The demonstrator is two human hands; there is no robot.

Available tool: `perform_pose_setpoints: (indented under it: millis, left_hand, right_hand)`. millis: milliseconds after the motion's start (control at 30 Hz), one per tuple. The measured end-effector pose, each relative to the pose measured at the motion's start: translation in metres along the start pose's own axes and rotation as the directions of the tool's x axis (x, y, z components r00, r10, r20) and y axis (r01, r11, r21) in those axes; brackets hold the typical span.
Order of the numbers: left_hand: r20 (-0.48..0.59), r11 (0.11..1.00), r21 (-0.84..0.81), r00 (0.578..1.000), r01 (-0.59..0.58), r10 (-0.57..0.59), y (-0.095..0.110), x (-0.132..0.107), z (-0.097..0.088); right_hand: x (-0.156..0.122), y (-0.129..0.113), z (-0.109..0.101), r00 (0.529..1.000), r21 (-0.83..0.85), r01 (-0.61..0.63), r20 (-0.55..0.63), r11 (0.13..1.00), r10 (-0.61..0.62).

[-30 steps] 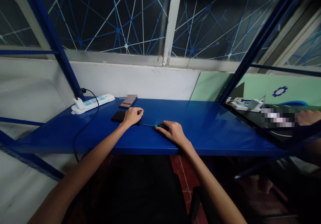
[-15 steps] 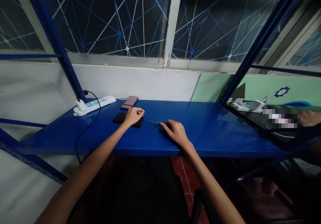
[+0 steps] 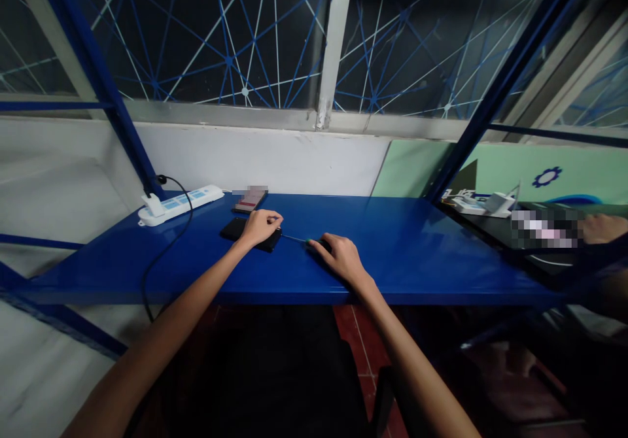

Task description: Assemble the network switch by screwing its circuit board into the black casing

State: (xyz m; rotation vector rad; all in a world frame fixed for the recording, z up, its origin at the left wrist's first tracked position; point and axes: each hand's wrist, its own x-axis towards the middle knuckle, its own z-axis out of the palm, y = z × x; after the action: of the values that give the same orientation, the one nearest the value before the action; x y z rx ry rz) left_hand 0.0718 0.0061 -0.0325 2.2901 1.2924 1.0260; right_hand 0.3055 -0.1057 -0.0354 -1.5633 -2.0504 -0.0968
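Note:
A screwdriver (image 3: 294, 238) with a thin metal shaft lies in my right hand (image 3: 341, 255), its dark handle with a green collar mostly hidden under my curled fingers. Its shaft points left, and the tip reaches the right end of a flat black rectangular case (image 3: 267, 240) on the blue table. Over that case sits my left hand (image 3: 260, 227), with thumb and fingers pinched together at its right end. Something small and pale shows by those fingertips, too small to name. Just behind the case lies a phone (image 3: 251, 199) with its screen lit.
The blue table (image 3: 417, 255) runs along the wall below the window. A white power strip (image 3: 181, 206) with a black cable (image 3: 169, 248) lies at left. At far right are a black laptop-like object (image 3: 554, 258), a white charger (image 3: 498, 204) and another person's hand (image 3: 603, 229).
My right hand has moved slightly left with the screwdriver, bringing its tip from a small gap up to the black case's end. My left hand stays over the case. The view has shifted slightly.

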Motion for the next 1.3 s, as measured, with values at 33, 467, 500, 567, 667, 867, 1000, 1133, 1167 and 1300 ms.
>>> perform_pose_setpoints:
  millis: [33, 467, 500, 567, 667, 867, 1000, 1133, 1167, 1300]
  left_hand:
    - [-0.001, 1.000, 0.001, 1.000, 0.000, 0.000, 0.0001, 0.0001, 0.0000]
    - [0.011, 1.000, -0.005, 1.000, -0.006, 0.006, -0.0014, 0.0002, 0.0004]
    - [0.011, 1.000, -0.002, 1.000, -0.005, 0.005, -0.0014, 0.0002, 0.0004]
    - [0.009, 1.000, 0.004, 1.000, -0.004, 0.004, -0.0016, 0.0003, 0.0004]
    - [0.008, 1.000, 0.010, 1.000, -0.002, 0.002, -0.0020, 0.0004, 0.0007]
    - [0.008, 0.999, 0.031, 1.000, -0.011, 0.011, -0.0020, -0.0002, 0.0015]
    - [0.005, 0.999, 0.052, 1.000, -0.015, 0.014, -0.0018, -0.0004, 0.0017]
    - [0.007, 0.998, 0.056, 1.000, -0.019, 0.019, -0.0028, -0.0001, 0.0021]
    - [0.007, 0.998, 0.058, 1.000, -0.019, 0.018, -0.0030, -0.0001, 0.0021]
    - [0.011, 0.998, 0.068, 1.000, -0.017, 0.017, -0.0031, 0.0001, 0.0021]
  right_hand:
    - [0.0001, -0.0001, 0.0004, 1.000, -0.003, 0.003, 0.001, 1.000, -0.003]
    - [0.0006, -0.0028, 0.0001, 1.000, -0.031, 0.004, 0.012, 1.000, -0.004]
    - [0.0005, -0.0030, -0.0001, 1.000, -0.026, 0.006, 0.011, 1.000, -0.006]
    - [0.0004, -0.0031, -0.0004, 1.000, -0.019, 0.006, 0.010, 1.000, -0.006]
    - [0.0005, -0.0029, -0.0004, 1.000, -0.022, 0.000, 0.015, 1.000, 0.000]
    - [0.0003, -0.0033, 0.0002, 1.000, -0.037, -0.003, 0.021, 0.999, 0.004]
    - [-0.0004, -0.0045, -0.0008, 0.999, -0.050, 0.007, 0.036, 0.999, -0.005]
    - [-0.0008, -0.0044, -0.0005, 0.999, -0.066, 0.015, 0.047, 0.998, -0.012]
    - [-0.0008, -0.0042, -0.0002, 0.999, -0.066, 0.018, 0.048, 0.998, -0.015]
    - [-0.0006, -0.0032, 0.0000, 0.999, -0.066, 0.022, 0.037, 0.998, -0.020]
